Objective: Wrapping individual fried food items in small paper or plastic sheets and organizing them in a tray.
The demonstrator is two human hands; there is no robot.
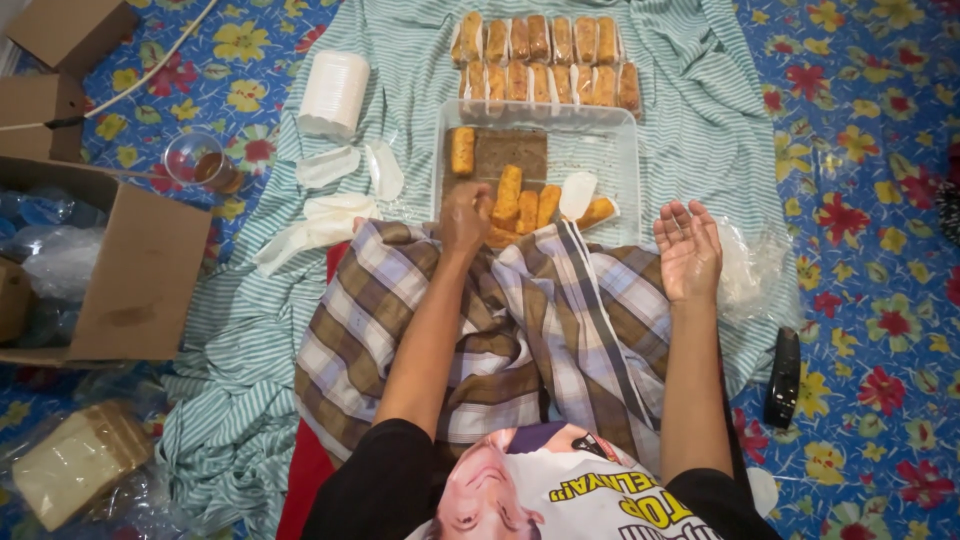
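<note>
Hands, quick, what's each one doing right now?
Left hand: closed over a fried roll at the clear tray's near edge.
Right hand: open, palm up, holding nothing.

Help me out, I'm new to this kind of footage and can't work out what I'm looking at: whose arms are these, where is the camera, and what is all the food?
The single camera sits on a person's head, looking down at their lap and both bare arms. They sit on a striped cloth over a flowered mat. The left hand reaches into a clear tray of golden fried rolls; whether it grips one is unclear. The right hand is open, palm up, empty. Beyond lie two rows of wrapped rolls, with white paper cups and a cardboard box to the left.
</note>
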